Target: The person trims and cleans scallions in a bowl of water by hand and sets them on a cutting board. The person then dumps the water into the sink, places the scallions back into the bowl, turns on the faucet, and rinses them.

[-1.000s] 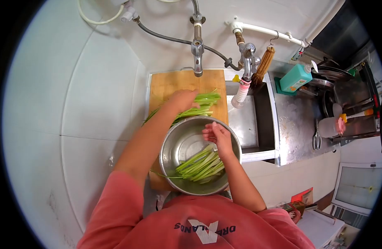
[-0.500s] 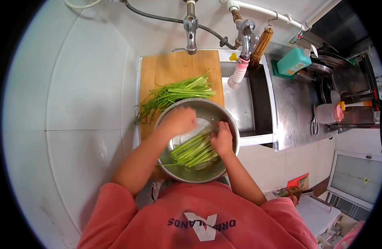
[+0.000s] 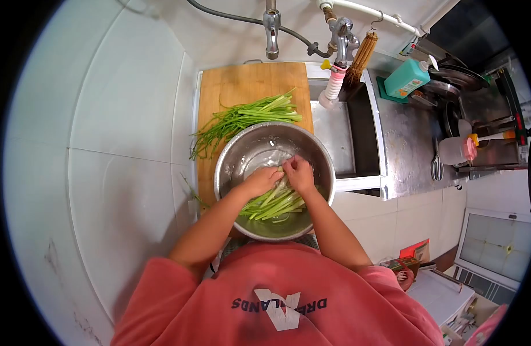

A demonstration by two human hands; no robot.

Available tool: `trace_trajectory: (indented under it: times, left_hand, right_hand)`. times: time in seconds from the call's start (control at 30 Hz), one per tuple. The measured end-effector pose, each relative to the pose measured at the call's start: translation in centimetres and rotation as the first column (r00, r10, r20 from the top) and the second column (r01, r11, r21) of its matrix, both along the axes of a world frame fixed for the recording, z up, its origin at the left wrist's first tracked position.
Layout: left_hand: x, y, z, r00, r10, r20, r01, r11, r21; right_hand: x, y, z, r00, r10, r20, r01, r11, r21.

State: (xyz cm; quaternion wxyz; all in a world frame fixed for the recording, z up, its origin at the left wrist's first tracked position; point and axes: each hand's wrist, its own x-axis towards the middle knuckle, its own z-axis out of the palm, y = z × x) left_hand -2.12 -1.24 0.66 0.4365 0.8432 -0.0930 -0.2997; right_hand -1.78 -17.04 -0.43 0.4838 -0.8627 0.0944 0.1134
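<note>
A steel basin (image 3: 242, 151) holds water and a bundle of thin green celery stalks (image 3: 277, 205), their pale ends toward the middle. Both hands are inside the basin at those pale ends. My left hand (image 3: 261, 181) is closed, its fingertips pinching a stalk end. My right hand (image 3: 300, 173) is closed right beside it, with its fingers bent round the same pale ends; the fingertips are partly hidden. More celery stalks (image 3: 251, 119) lie in a pile on the wooden cutting board (image 3: 242, 81), just beyond the basin's far rim.
A sink (image 3: 334, 141) lies right of the board, under a tap with a pink-and-white hose (image 3: 333, 86). A bamboo brush (image 3: 363, 55) hangs beside it. On the steel counter (image 3: 403, 144) are a green pump bottle (image 3: 406, 79) and scissors (image 3: 437, 167). A tiled wall (image 3: 124, 190) stands close on the left.
My left hand has come from above the basin's left side to meet my right hand at the stalk ends. My right hand has shifted slightly left. The whole view has tilted a little.
</note>
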Motion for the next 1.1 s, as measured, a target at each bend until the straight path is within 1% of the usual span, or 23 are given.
trace_trajectory:
  times: [0.03,0.07,0.1,0.13,0.17,0.23,0.27,0.3,0.37,0.4,0.43,0.5,0.53,0.57,0.63,0.67,0.73,0.77,0.8,0.83,0.97,1.03,1.1]
  left_hand:
    - [-0.1,0.0,-0.3,1.0,0.01,0.011,-0.009,0.998,-0.054]
    - [-0.4,0.0,-0.7,1.0,0.009,0.011,-0.009,0.998,-0.054]
    - [-0.7,0.0,-0.6,0.992,0.028,0.121,-0.029,1.0,0.008]
    - [-0.9,0.0,-0.6,0.973,0.039,0.229,-0.056,0.996,0.068]
    - [-1.1,0.2,-0.5,0.973,0.04,0.228,-0.057,0.996,0.069]
    - [-1.2,0.0,2.7,0.976,-0.2,0.082,0.165,0.936,0.31]
    - [-1.7,-0.3,3.8,0.97,-0.234,0.062,0.2,0.919,0.34]
    - [-2.0,-0.4,3.6,0.97,-0.233,0.063,0.199,0.919,0.339]
    - [-2.4,-0.4,2.2,0.955,-0.297,-0.004,0.272,0.869,0.414]
    - [-2.2,-0.4,1.7,0.954,-0.297,0.045,0.259,0.89,0.376]
    - [-2.1,-0.4,1.1,0.953,-0.298,0.049,0.259,0.89,0.376]
    - [-2.0,-0.1,0.5,0.989,0.137,0.047,-0.143,0.973,0.18]
    - [-1.7,0.2,0.2,0.988,0.142,0.054,-0.149,0.971,0.184]
    - [-1.3,0.4,-0.3,0.974,0.216,0.07,-0.225,0.957,0.184]
    - [-0.8,0.4,0.3,0.929,0.357,0.095,-0.369,0.912,0.178]
    - [-1.1,0.6,0.6,0.916,0.348,0.2,-0.383,0.908,0.172]
    - [-0.9,0.8,1.2,0.893,0.379,0.245,-0.423,0.891,0.166]
    - [-0.8,0.9,1.3,0.867,0.408,0.287,-0.463,0.873,0.156]
    - [-0.8,1.0,0.9,0.866,0.418,0.274,-0.466,0.873,0.143]
    - [-0.7,1.0,0.5,0.865,0.422,0.272,-0.47,0.872,0.14]
    - [-0.2,1.2,-0.3,0.9,0.395,0.187,-0.407,0.913,0.033]
    - [0.0,1.0,-0.6,0.923,0.358,0.138,-0.361,0.933,-0.006]
    - [-0.2,0.8,-1.0,0.915,0.404,0.007,-0.403,0.913,-0.068]
  right_hand:
    - [0.1,0.0,0.2,1.0,-0.001,0.001,0.001,1.0,0.001]
    - [0.1,0.1,0.4,0.99,-0.12,0.073,0.125,0.99,-0.067]
    - [0.2,0.1,0.8,0.961,-0.23,0.152,0.25,0.96,-0.125]
    - [0.1,-0.2,1.3,0.968,-0.243,0.067,0.25,0.959,-0.133]
    - [-0.3,-0.3,1.7,0.968,-0.242,0.066,0.249,0.96,-0.132]
    - [-1.2,-0.5,4.1,0.997,0.023,-0.069,-0.057,0.84,-0.54]
    - [-1.3,-0.8,4.2,0.973,0.056,-0.223,-0.175,0.808,-0.563]
    - [-1.5,-1.0,4.1,0.973,0.057,-0.223,-0.176,0.807,-0.564]
    - [-1.7,-1.1,3.4,0.919,0.144,-0.368,-0.334,0.781,-0.529]
    - [-1.1,-1.1,3.4,0.903,0.211,-0.375,-0.367,0.831,-0.418]
    - [-0.7,-0.9,3.4,0.904,0.21,-0.372,-0.365,0.831,-0.419]
    - [0.0,-0.1,3.0,0.976,0.202,0.085,-0.171,0.945,-0.277]
    - [0.3,0.3,2.6,0.946,0.169,0.277,-0.123,0.977,-0.176]
    - [0.5,0.5,2.4,0.944,0.173,0.282,-0.127,0.977,-0.173]
    - [0.5,1.3,4.3,0.973,0.086,0.215,0.014,0.905,-0.424]
    - [0.4,1.2,4.0,0.973,0.087,0.216,0.013,0.907,-0.422]
    - [-0.2,0.7,3.5,0.929,0.371,-0.017,-0.331,0.806,-0.491]
    - [-0.6,0.6,3.3,0.928,0.371,-0.017,-0.331,0.805,-0.492]
    - [-1.1,0.5,3.4,0.917,0.328,0.226,-0.154,0.815,-0.558]
    - [-1.2,0.5,3.5,0.841,0.288,0.458,0.033,0.817,-0.575]
    - [-1.0,0.8,2.8,0.944,0.155,0.292,-0.014,0.901,-0.434]
    - [-0.8,1.8,2.9,0.994,0.058,0.091,-0.04,0.982,-0.185]
    - [-0.7,2.3,1.5,0.989,0.078,0.126,-0.063,0.991,-0.118]
